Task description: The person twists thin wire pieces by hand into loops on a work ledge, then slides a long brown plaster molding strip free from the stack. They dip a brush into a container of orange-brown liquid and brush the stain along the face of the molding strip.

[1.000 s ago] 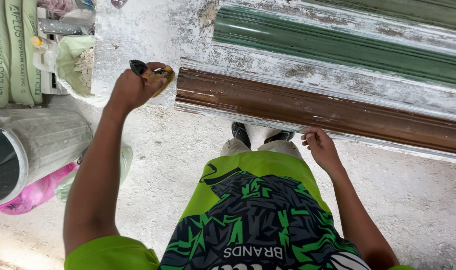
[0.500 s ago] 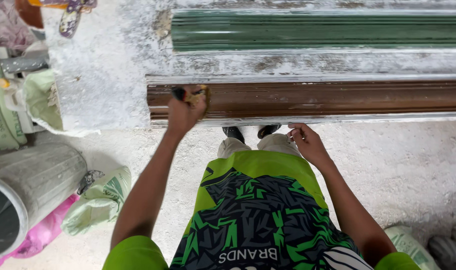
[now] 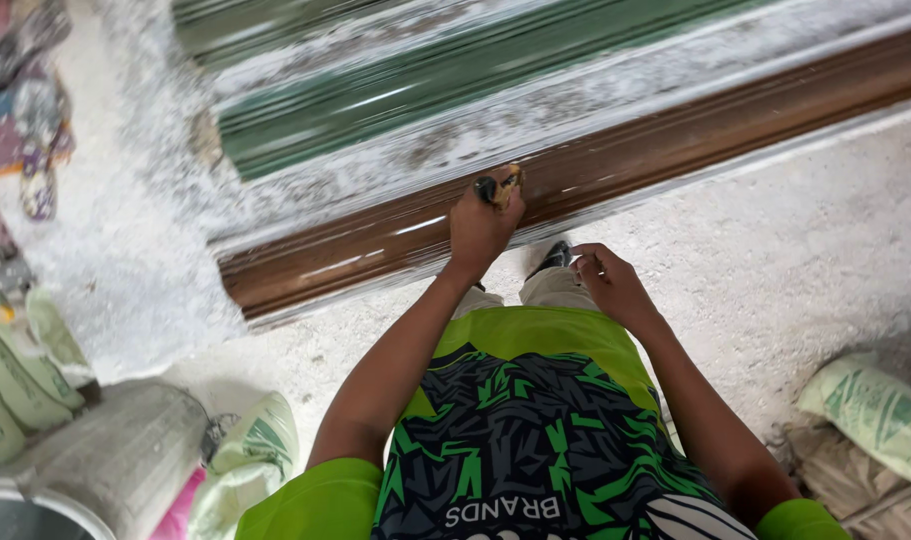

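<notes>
Left hand (image 3: pixel 482 226) is closed around a small dark brush (image 3: pixel 498 187), bristle end pressed to the top face of the long brown moulding (image 3: pixel 675 125). A second ago this hand was up at the moulding's left end; half a second ago partway in; now it sits further along toward the right. Judgement: a coating stroke travelling left to right along the brown length.

Right hand (image 3: pixel 607 283) hangs free at about 4 o'clock from the brush hand, fingers loosely curled, holding nothing I can make out, apart from the moulding. It has kept roughly this place through all three views.

The moulding runs from 8 o'clock to 2 o'clock across the view. Its left end (image 3: pixel 237 290) is square-cut and shows near the pale floor (image 3: pixel 795 260). A white-dusted strip borders it on the far side, then a green moulding (image 3: pixel 475 85) parallel at 12 o'clock.

Room: open floor to 3 o'clock, wide and unobstructed alongside the unbrushed length. At 8 o'clock a grey metal bucket (image 3: pixel 105 465) and pale sacks (image 3: pixel 255 450) crowd the left. Another sack (image 3: pixel 870 410) lies at 4 o'clock, well apart from the moulding. A shoe tip (image 3: pixel 555 257) shows just below the moulding's near edge.
</notes>
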Tool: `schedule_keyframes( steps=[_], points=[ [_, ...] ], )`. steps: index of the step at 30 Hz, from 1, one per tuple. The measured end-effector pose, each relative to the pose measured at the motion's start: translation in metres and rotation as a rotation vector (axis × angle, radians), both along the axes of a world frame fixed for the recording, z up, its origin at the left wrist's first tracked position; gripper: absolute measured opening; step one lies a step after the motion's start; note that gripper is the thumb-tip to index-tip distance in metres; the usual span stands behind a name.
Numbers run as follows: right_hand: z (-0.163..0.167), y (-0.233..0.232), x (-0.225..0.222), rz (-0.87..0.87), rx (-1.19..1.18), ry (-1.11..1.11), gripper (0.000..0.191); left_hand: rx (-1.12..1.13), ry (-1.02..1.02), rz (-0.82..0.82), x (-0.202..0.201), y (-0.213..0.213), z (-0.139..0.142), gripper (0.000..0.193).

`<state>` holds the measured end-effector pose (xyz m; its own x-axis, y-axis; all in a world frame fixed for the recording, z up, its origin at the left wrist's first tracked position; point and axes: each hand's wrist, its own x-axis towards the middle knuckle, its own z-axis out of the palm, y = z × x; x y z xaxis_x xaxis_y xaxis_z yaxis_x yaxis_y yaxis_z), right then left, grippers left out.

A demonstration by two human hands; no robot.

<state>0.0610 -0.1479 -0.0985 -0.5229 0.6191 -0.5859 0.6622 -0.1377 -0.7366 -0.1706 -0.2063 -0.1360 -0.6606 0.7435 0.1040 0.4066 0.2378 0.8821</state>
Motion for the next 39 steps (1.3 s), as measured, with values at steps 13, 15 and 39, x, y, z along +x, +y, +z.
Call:
schedule_keyframes(
  steps=[13, 15, 39],
  points=[
    [-0.010, 0.112, 0.194, -0.344, 0.063, 0.118, 0.027, 0.016, 0.025, -0.139, 0.190, 0.214, 0.017, 0.034],
    [-0.014, 0.148, 0.231, -0.360, 0.074, 0.149, 0.027, -0.005, 0.024, -0.159, 0.225, 0.254, 0.017, 0.035],
    [-0.016, 0.562, 0.593, -0.573, 0.163, 0.203, 0.025, -0.115, 0.034, -0.309, 0.662, 0.777, 0.037, 0.036]
  ],
)
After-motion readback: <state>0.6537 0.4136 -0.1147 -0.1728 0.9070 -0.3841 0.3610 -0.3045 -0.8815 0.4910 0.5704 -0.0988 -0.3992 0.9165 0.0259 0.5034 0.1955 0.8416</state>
